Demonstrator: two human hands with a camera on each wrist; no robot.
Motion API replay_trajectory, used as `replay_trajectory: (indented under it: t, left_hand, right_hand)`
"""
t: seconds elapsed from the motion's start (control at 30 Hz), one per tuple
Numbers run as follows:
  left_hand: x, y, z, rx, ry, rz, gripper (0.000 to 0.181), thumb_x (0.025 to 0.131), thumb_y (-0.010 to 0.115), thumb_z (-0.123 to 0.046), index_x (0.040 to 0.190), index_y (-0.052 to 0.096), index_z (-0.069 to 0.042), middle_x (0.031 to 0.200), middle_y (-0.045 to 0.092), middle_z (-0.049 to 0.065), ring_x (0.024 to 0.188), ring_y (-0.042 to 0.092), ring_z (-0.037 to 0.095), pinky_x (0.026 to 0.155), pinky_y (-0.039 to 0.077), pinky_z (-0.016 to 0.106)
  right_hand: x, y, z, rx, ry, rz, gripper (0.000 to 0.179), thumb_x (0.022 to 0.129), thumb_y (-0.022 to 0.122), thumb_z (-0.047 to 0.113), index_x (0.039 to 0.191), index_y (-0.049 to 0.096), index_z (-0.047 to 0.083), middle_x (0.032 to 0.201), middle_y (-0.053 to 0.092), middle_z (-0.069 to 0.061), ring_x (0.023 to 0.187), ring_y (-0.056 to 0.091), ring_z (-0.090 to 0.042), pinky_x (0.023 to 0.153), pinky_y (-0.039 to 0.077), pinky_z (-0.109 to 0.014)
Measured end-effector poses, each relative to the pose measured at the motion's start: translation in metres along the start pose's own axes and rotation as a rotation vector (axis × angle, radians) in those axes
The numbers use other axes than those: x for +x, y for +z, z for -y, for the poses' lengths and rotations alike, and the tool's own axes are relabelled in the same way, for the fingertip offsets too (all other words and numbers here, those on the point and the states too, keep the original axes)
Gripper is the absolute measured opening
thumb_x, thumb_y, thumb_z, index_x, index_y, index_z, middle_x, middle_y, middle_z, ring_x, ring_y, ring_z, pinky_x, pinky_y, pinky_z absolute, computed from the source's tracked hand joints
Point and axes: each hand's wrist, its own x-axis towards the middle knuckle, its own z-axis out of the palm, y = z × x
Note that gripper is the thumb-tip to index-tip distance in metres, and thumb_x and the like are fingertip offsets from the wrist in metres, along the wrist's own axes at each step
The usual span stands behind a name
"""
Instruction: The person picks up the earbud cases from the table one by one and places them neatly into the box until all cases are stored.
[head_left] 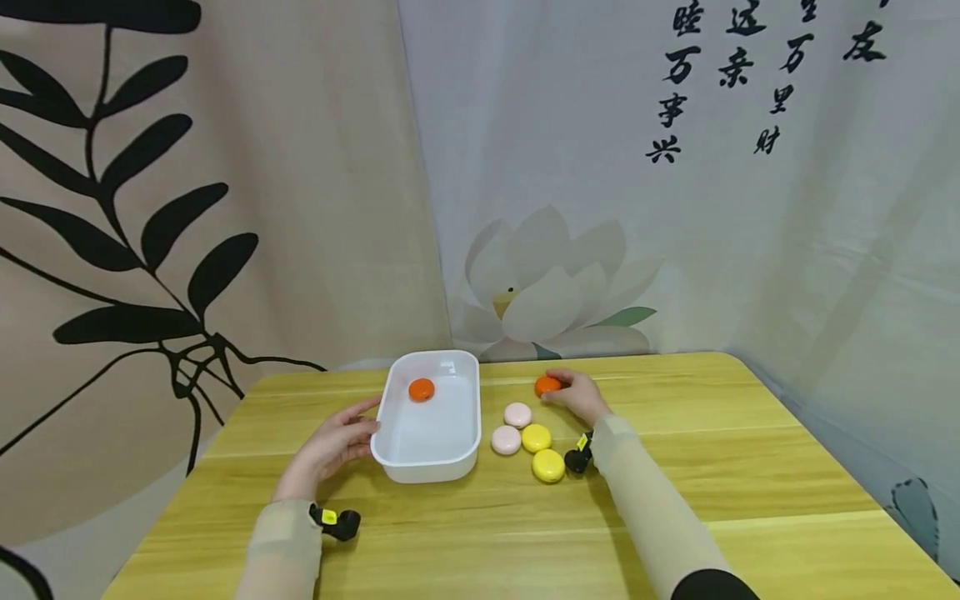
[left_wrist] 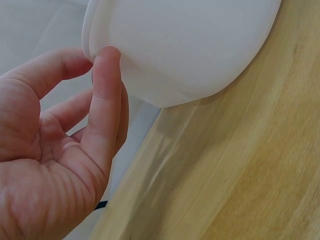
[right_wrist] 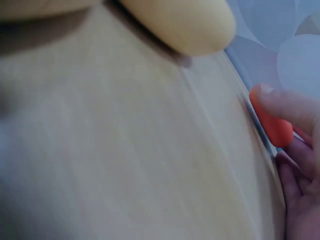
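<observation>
In the head view, one white rectangular plastic box (head_left: 435,473) stands near the tabletop's (head_left: 780,467) far edge, holding one orange round disc (head_left: 422,390); two pale pink round discs (head_left: 506,440) and two glossy yellow round discs (head_left: 548,467) lie beside it, wood spanning from the right sleeve (head_left: 660,500) to the right edge. Left wrist: the left hand's (left_wrist: 60,167) relaxed fingers touch the box's side. Right wrist: the right hand's (right_wrist: 302,172) fingers pinch the second orange disc (right_wrist: 272,122) near the far edge.
</observation>
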Motion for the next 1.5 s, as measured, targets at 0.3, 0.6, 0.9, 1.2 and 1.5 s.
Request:
replay_trajectory:
  t: [0.3,0.6,0.9,1.2,1.5]
  left_hand:
    - [-0.002,-0.003,-0.004,-0.002,0.014,0.006,0.064,0.096,0.060,-0.010,0.151,0.029,-0.004,0.109,0.059,0.017,0.082,0.063,0.018,0.072,0.056,0.028]
    - [-0.001,-0.001,0.002,-0.003,0.007,0.001,0.063,0.095,0.060,-0.009,0.151,0.031,-0.004,0.108,0.059,0.017,0.081,0.063,0.017,0.071,0.056,0.027]
    - [0.000,-0.001,0.004,-0.002,0.005,0.010,0.063,0.096,0.059,-0.010,0.151,0.030,-0.005,0.106,0.060,0.014,0.083,0.063,0.018,0.074,0.055,0.028]
    - [0.003,-0.002,0.000,-0.005,0.016,0.018,0.063,0.096,0.059,-0.009,0.151,0.030,-0.004,0.102,0.061,0.010,0.081,0.063,0.017,0.072,0.056,0.028]
    - [0.000,0.000,0.000,-0.033,0.004,0.022,0.065,0.095,0.061,-0.009,0.151,0.030,-0.004,0.109,0.060,0.017,0.082,0.064,0.019,0.072,0.056,0.028]
  right_hand:
    - [0.000,0.000,0.006,0.061,-0.015,-0.028,0.060,0.080,0.079,0.013,0.134,0.056,0.001,0.133,0.056,-0.016,0.121,0.051,-0.032,0.104,0.038,-0.044]
    - [-0.002,0.000,0.001,0.100,0.007,-0.007,0.059,0.083,0.076,0.013,0.136,0.053,-0.001,0.135,0.055,-0.018,0.122,0.050,-0.032,0.105,0.037,-0.044]
    - [0.007,-0.009,0.007,0.125,0.036,0.007,0.063,0.085,0.075,0.014,0.140,0.049,0.000,0.138,0.051,-0.019,0.125,0.047,-0.033,0.106,0.036,-0.044]
    - [0.013,-0.017,0.014,0.121,0.055,0.007,0.065,0.083,0.076,0.016,0.141,0.049,0.004,0.138,0.051,-0.016,0.124,0.047,-0.031,0.094,0.043,-0.039]
    - [0.013,-0.020,0.017,0.138,0.091,0.016,0.061,0.083,0.076,0.017,0.138,0.053,0.004,0.135,0.054,-0.014,0.107,0.052,-0.025,0.084,0.045,-0.034]
